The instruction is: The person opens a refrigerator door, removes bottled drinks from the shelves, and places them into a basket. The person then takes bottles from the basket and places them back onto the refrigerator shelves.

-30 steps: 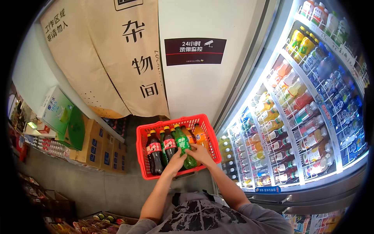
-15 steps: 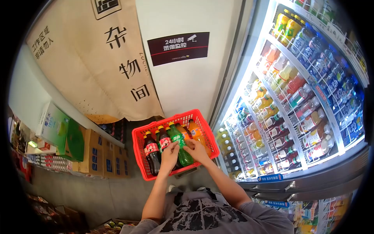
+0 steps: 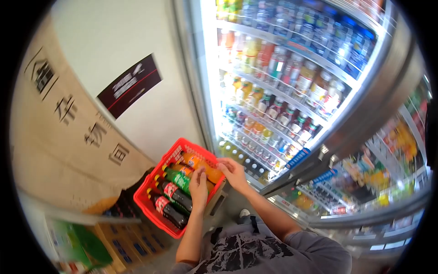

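Left hand (image 3: 198,187) at green bottle (image 3: 179,179), right hand (image 3: 233,175) by basket (image 3: 200,150) — each loosely curled, pinch can't be told. Step, judged: bottle handling — next grip calls for closing in.

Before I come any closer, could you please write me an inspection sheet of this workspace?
Surface: grey floor below; what supports the basket is unclear.
Job's things: red plastic basket holding red-labelled cola bottles, a green soda bottle and orange soda bottles, all tilted.
Clutter: cardboard boxes and a green carton at lower left, partly blurred.
Hands: left hand over the green soda bottle; right hand at the basket's right edge; firm contact cannot be told for either.
Cables: nothing seen.
Surroundings: lit drinks cooler to the right, beige curtain to the left, dark sign on a white wall between them.
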Demonstrator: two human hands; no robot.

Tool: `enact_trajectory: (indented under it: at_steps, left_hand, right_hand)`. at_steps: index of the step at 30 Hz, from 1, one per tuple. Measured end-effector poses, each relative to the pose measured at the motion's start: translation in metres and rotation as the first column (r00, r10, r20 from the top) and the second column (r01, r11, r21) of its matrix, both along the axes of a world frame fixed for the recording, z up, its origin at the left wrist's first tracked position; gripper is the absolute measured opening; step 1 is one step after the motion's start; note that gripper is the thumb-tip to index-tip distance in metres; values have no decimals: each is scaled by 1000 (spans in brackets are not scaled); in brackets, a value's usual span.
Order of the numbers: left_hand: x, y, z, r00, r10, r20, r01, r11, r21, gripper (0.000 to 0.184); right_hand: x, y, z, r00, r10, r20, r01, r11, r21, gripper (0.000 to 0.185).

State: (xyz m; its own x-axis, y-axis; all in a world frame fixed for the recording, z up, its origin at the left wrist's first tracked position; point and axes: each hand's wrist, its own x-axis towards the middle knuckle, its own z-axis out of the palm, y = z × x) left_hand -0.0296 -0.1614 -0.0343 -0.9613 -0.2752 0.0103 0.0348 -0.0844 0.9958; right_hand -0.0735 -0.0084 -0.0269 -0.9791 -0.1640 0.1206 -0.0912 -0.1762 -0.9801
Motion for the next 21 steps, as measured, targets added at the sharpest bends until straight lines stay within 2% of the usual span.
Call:
enact_trajectory:
  at_steps: [2,5,8,11,13,16,21]
  left_hand:
    - [6,12,12,995,-97,-17,97,995,12,29]
    - [21,24,21,970,-242,25,240,969,58,28]
    - [34,34,-7,938,-345,26,338,930,146,27]
    - [50,50,-24,881,-467,77,459,882,104,27]
    - [61,66,-17,823,-561,91,554,827,98,28]
    - [65,94,-15,741,-668,64,666,744,55,29]
    - [58,156,7,670,-742,-30,742,667,73,33]
  right_hand:
    - [16,8,1,992,-127,-13,125,987,-99,25]
    - [43,14,-10,958,-288,-1,285,948,-145,24]
    - [80,20,-18,926,-374,56,378,910,-169,24]
    - [113,38,-27,887,-458,63,462,873,-156,24]
    - [133,55,-22,795,-603,66,606,786,-124,24]
    - [151,89,-28,690,-724,9,721,687,-89,21]
    - [163,146,-6,544,-835,-83,830,550,-94,21]
